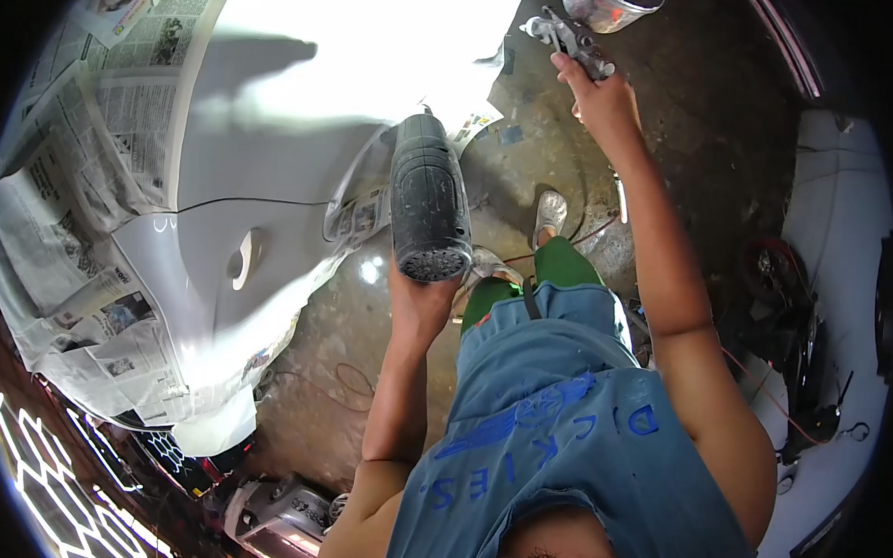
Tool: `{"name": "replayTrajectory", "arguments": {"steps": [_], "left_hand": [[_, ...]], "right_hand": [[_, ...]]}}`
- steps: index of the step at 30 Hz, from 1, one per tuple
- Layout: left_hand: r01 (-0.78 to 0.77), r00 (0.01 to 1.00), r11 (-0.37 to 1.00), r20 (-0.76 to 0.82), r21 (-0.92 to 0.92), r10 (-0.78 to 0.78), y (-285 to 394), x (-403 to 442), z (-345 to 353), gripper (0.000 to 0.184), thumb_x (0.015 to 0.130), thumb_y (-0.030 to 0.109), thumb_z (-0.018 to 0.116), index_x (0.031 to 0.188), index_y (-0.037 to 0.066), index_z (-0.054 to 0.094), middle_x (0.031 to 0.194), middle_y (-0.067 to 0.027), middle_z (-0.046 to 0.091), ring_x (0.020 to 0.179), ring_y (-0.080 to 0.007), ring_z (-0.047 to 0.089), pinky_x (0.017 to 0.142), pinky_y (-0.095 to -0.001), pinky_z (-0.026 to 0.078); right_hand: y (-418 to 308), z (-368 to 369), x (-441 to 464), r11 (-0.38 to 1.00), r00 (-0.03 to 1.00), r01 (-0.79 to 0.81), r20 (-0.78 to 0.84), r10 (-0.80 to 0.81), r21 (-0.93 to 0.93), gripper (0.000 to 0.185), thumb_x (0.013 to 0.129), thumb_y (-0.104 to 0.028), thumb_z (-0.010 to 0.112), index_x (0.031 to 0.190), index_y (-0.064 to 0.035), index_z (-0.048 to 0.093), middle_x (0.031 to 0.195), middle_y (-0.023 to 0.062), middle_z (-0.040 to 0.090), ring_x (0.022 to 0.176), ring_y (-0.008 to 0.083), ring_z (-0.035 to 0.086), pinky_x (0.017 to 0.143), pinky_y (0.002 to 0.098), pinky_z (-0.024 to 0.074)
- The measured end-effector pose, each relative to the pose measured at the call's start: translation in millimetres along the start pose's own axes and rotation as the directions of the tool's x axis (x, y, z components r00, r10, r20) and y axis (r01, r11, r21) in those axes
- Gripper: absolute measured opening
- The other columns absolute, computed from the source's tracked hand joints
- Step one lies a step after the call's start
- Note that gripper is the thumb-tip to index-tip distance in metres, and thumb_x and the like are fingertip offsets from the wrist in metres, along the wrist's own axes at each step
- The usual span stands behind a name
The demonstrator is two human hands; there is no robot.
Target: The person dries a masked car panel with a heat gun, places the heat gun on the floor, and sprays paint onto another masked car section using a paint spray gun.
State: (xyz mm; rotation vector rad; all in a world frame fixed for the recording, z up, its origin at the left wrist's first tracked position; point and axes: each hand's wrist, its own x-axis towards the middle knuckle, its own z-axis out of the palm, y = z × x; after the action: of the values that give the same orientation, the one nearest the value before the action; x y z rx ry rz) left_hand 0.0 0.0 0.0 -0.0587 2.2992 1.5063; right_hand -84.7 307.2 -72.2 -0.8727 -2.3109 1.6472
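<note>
A black heat-gun-like tool (pixel 431 195) points at a white car panel (pixel 264 164), its vented rear end toward me. Below it, my left hand (pixel 424 296) is wrapped round its handle, which is mostly hidden. At the upper right, my right hand (pixel 602 99) grips a stained metal spray gun (pixel 573 45), held away from the panel with its white-tipped nozzle to the left. Sheets of newspaper (pixel 132 120) cover parts of the car. Bright glare washes out the upper part of the panel.
A stained bucket (pixel 613 7) stands beyond the spray gun. A thin red hose (pixel 349 386) lies on the wet-looking floor (pixel 313 427). A machine (pixel 286 514) is at the lower left. Dark motorcycle-like parts (pixel 780 301) stand at the right, beside a pale surface (pixel 841 244).
</note>
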Motion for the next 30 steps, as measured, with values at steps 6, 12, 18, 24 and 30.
{"name": "replayTrajectory", "arguments": {"steps": [6,12,18,24,30], "left_hand": [[0.005,0.997,1.0,-0.081,0.002,-0.005,10,1,7,0.035,0.081,0.011,0.079,0.11,-0.002,0.064,0.094,-0.0047,0.066,0.082,-0.0135,0.06,0.074,-0.0308,0.05],[-0.016,0.998,1.0,-0.059,0.002,0.016,17,3,12,0.036,0.082,0.011,0.079,0.112,-0.002,0.065,0.097,-0.0057,0.067,0.085,-0.0139,0.061,0.078,-0.0303,0.05],[-0.059,0.995,0.998,-0.082,0.034,0.062,22,12,28,0.044,0.083,0.009,0.077,0.121,-0.002,0.06,0.108,-0.0091,0.067,0.095,-0.0167,0.062,0.086,-0.0321,0.05],[-0.077,0.997,0.996,-0.013,-0.04,0.077,33,40,58,0.056,0.084,0.006,0.077,0.133,-0.001,0.051,0.12,-0.0139,0.065,0.108,-0.0209,0.064,0.094,-0.0342,0.049],[-0.293,0.955,0.951,-0.015,0.096,0.295,31,123,135,0.049,0.085,0.012,0.077,0.121,-0.004,0.048,0.107,-0.0209,0.064,0.096,-0.0277,0.065,0.085,-0.038,0.051]], "right_hand": [[-28,2,-27,0.999,0.96,0.032,0.276,-0.043,0.042,0.045,0.09,-0.049,0.073,0.107,-0.0081,0.069,0.083,0.0031,0.071,0.067,0.014,0.064,0.063,0.034,0.0529],[-37,-5,-21,0.992,0.913,0.058,0.397,-0.1,0.115,0.041,0.091,-0.048,0.073,0.097,-0.0076,0.07,0.079,0.0007,0.07,0.056,0.0093,0.057,0.051,0.0281,0.0461],[-17,-14,23,0.99,0.99,-0.001,0.136,-0.019,0.142,0.034,0.093,-0.041,0.073,0.098,-0.0075,0.072,0.075,-0.0029,0.067,0.05,0.0053,0.051,0.047,0.0252,0.0404],[-4,-50,25,0.986,0.996,-0.046,-0.072,0.058,0.158,0.04,0.091,-0.045,0.074,0.086,-0.0048,0.072,0.064,0.0007,0.063,0.047,0.0072,0.051,0.046,0.0275,0.04],[46,-79,-9,0.976,0.967,-0.215,-0.132,0.219,0.042,0.054,0.089,-0.054,0.073,0.08,-0.0011,0.071,0.051,0.0049,0.057,0.046,0.0105,0.055,0.047,0.0295,0.0416]]}}
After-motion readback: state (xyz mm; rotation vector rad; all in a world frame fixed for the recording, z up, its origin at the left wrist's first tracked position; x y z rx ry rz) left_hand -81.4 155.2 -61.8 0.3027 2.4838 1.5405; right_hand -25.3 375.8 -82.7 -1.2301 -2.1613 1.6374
